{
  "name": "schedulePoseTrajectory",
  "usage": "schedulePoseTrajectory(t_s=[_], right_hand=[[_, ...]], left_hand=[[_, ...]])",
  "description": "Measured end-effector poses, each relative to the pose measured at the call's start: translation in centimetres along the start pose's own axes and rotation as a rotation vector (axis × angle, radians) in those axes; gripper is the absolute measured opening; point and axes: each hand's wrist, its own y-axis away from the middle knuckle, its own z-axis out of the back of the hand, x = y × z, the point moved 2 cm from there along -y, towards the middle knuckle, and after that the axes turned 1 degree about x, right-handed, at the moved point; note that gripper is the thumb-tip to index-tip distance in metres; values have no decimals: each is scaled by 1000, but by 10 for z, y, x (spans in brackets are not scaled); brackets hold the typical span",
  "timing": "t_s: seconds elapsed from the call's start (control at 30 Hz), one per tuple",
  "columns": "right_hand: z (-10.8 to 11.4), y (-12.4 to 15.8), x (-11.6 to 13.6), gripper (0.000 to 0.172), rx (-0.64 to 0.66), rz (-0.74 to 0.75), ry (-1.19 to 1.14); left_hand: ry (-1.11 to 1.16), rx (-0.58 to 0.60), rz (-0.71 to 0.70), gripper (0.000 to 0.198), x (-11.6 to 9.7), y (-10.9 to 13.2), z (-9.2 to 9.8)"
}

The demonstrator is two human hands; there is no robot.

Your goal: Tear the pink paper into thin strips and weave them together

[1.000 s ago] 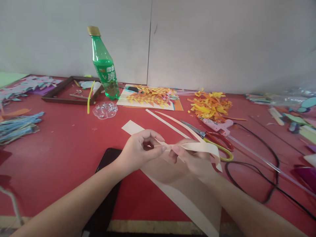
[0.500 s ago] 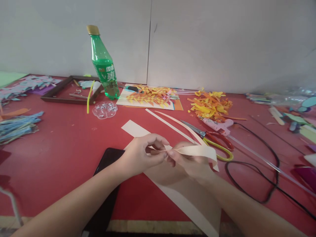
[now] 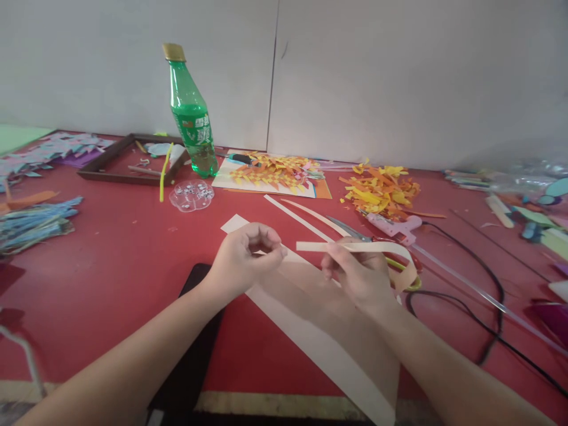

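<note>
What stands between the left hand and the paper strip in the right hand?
Nothing visible. Only open air separates the left hand from the free end of the paper strip pinched in the right hand.

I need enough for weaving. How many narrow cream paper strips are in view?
3. One cream strip is pinched in the right hand; a straight strip and a curved strip lie on the red table beyond it. Others may be hidden.

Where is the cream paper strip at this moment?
In the head view, the cream paper strip is pinched in the right hand just right of centre, its free end pointing toward the left hand without touching it; the scissors lie behind.
</note>
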Motion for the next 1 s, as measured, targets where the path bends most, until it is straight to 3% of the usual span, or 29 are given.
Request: schedulePoseTrajectory(t_s=[0.13, 0.27, 0.43, 1.0], right_hand=[[2, -1, -1, 27, 3, -10, -48], [-4, 5, 5, 29, 115, -14, 63], [-9, 12, 7, 24, 255, 12, 99], [-1, 4, -5, 15, 152, -28, -122]], left_hand=[[32, -46, -54, 17, 5, -3, 3], [-31, 126, -26, 32, 5, 0, -6], [-118, 193, -5, 19, 0, 5, -10], [-88, 222, 12, 26, 3, 3, -5]])
